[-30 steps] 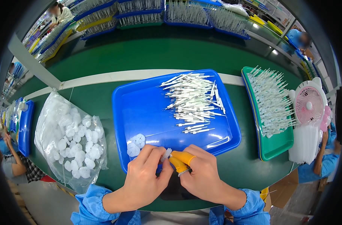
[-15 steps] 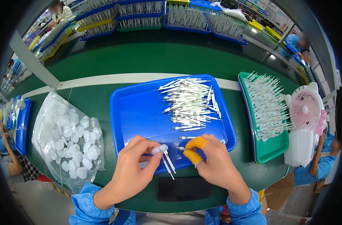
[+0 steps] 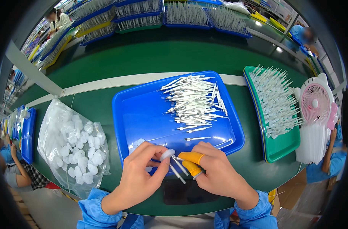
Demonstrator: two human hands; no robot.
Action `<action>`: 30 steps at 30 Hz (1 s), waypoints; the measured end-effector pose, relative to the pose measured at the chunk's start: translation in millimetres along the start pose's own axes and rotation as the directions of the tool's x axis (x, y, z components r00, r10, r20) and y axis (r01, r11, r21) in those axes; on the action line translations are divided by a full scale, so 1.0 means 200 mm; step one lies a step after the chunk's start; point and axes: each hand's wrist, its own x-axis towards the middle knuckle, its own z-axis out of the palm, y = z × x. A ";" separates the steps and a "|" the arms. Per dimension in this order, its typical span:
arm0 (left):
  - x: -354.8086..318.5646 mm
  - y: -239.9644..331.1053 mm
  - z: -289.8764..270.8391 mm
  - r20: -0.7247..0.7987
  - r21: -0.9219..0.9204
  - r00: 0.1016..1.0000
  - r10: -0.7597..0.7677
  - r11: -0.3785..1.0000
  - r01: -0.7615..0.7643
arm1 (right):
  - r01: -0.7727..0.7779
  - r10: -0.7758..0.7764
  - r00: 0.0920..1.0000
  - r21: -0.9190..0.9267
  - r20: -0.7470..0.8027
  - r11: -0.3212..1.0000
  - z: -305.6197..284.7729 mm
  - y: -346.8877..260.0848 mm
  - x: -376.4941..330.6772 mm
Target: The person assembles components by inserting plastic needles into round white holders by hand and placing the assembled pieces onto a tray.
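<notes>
My left hand pinches a small translucent white cap between thumb and forefinger, over the near edge of the blue tray. Thin white sticks slant down from the cap toward me. My right hand, with yellow finger covers on thumb and forefinger, is closed on a thin white stick right at the cap; the fingertips hide most of it. More white caps show in the tray behind my left hand. A pile of white sticks fills the tray's right part.
A clear plastic bag of white caps lies at left. To the right, a green tray holds several capped sticks, beside a pink-and-white fan. A dark flat phone-like slab lies near me. Stacked trays line the back.
My right hand has moved left, bringing its fingertips from a gap away up against the cap in my left hand. The whole view has shifted slightly.
</notes>
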 end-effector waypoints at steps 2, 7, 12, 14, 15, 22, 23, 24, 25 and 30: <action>-0.02 0.00 -0.01 -0.003 -0.003 0.999 -0.033 0.999 0.032 | 0.028 -0.028 1.000 -0.057 0.002 0.998 0.01 0.00 0.01; -0.01 -0.01 0.02 0.010 -0.003 1.000 -0.012 1.000 0.012 | 0.040 -0.045 0.997 -0.091 -0.062 0.995 0.05 0.00 0.00; -0.02 -0.02 0.03 -0.048 0.072 0.991 0.121 0.990 -0.117 | 0.015 -0.019 0.995 -0.042 -0.093 0.999 0.10 -0.03 -0.01; -0.02 -0.01 0.03 -0.059 0.072 0.991 0.122 0.990 -0.118 | 0.044 -0.047 0.985 -0.021 -0.167 0.999 0.12 -0.02 -0.01; -0.03 -0.01 0.03 -0.069 0.070 0.990 0.125 0.990 -0.120 | 0.045 -0.047 0.985 -0.020 -0.166 0.999 0.12 -0.03 -0.01; -0.05 -0.02 0.03 -0.050 0.128 0.982 0.180 0.977 -0.172 | 0.063 -0.056 0.963 0.017 -0.264 0.998 0.15 -0.03 -0.01; -0.05 -0.02 0.04 -0.044 0.150 0.980 0.194 0.971 -0.186 | 0.056 -0.052 0.965 0.008 -0.258 0.998 0.15 -0.02 -0.01; -0.06 -0.02 0.04 -0.039 0.172 0.977 0.209 0.965 -0.200 | 0.055 -0.051 0.965 0.008 -0.257 0.998 0.16 -0.02 -0.01; -0.06 -0.02 0.05 -0.038 0.172 0.977 0.208 0.965 -0.199 | 0.050 -0.046 0.960 0.007 -0.277 0.999 0.17 -0.03 -0.01; -0.05 0.00 0.03 -0.012 0.144 0.987 0.162 0.977 -0.159 | -0.017 0.018 0.961 0.008 -0.277 1.000 0.14 -0.03 0.01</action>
